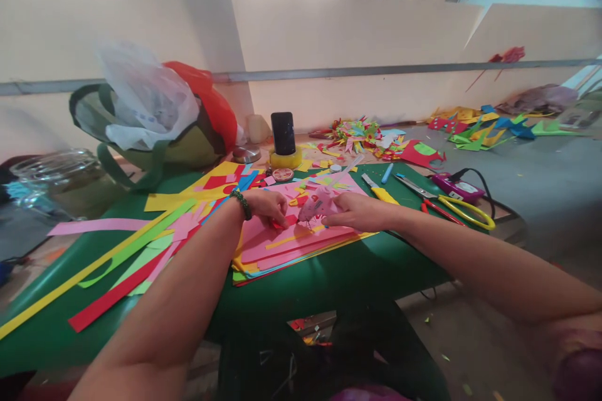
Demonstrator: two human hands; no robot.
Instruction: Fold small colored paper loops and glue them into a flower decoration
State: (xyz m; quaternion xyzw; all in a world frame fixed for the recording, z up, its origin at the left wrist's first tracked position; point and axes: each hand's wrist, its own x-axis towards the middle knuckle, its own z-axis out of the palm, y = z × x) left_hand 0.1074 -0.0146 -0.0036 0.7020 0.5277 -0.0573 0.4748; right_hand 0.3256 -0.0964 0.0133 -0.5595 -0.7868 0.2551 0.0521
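My right hand is wrapped round a pink glue gun, its nozzle end pointing down and left. A clear glue stick juts from the back of the gun. To the left, my left hand is closed, its fingertips pinching a small red paper piece. Both hands are just above a stack of coloured paper sheets with pink on top. A yellow paper strip lies on the pink sheet, with small paper scraps around the gun.
Scissors, a yellow-handled knife and a purple device lie right. Paper strips spread left on the green mat. Behind stand a phone, a bag and a paper-scrap pile.
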